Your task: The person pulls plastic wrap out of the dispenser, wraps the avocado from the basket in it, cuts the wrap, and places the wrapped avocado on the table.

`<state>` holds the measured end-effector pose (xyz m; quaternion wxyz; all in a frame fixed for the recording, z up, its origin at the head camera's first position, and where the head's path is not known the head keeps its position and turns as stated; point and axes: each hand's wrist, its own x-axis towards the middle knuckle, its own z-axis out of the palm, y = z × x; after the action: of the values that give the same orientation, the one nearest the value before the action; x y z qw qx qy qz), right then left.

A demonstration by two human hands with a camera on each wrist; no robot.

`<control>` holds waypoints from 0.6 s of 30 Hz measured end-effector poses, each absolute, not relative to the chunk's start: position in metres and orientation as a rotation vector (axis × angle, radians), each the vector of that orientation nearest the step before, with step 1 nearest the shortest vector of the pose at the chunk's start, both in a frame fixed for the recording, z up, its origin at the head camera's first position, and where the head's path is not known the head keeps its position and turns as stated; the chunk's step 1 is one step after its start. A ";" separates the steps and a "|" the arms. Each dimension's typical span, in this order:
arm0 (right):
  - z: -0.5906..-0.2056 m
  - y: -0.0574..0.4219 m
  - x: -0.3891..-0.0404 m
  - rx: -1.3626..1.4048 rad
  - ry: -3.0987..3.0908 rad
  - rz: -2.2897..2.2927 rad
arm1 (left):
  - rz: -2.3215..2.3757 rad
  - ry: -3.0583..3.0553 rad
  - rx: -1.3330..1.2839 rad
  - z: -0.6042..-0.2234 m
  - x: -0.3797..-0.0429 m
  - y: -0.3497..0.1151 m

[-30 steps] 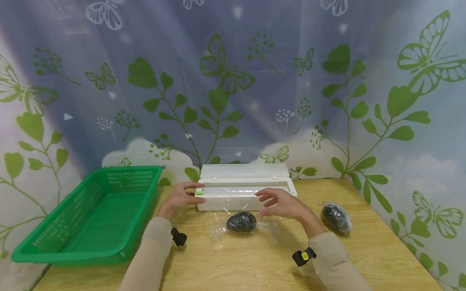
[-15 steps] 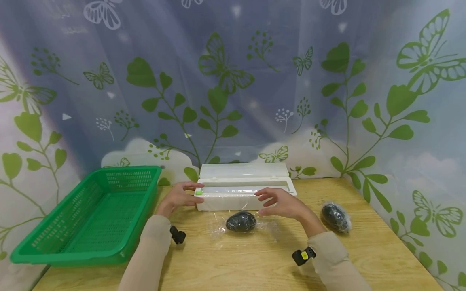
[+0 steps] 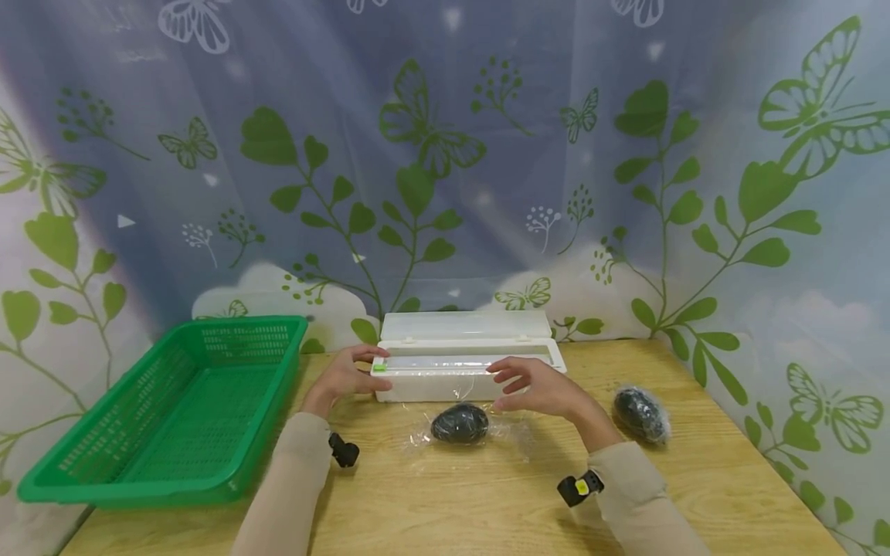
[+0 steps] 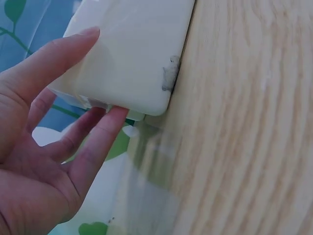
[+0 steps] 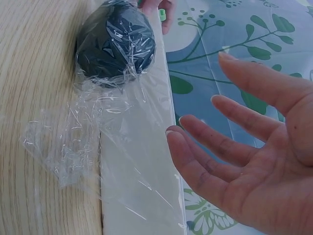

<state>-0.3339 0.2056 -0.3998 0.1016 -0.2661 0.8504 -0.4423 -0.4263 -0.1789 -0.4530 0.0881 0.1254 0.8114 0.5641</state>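
A white cling film dispenser box stands at the back of the table with its clear lid raised. My left hand grips its left end, thumb on the front face and fingers at the far edge, as the left wrist view shows on the box end. In front lies a dark, egg-shaped object, under clear film that runs up to the box. My right hand is by the box's front right part, its fingers loosely bent and holding nothing in the right wrist view.
A green plastic basket stands at the left of the wooden table. Another dark oval object wrapped in film lies to the right of my right forearm. A patterned curtain hangs close behind the box.
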 end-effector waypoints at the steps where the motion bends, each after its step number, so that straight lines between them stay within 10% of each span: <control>1: -0.400 0.206 -0.334 -0.785 2.512 -1.307 | 1.683 2.415 0.366 -0.454 -0.426 -0.179; 18: -0.399 0.204 -0.333 -0.811 2.510 -1.307 | 1.729 2.398 0.323 -0.460 -0.427 -0.181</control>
<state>-0.3329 0.2041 -0.3988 0.0988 -0.2740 0.8486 -0.4417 -0.4270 -0.1811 -0.4599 0.0837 0.1083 0.8036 0.5792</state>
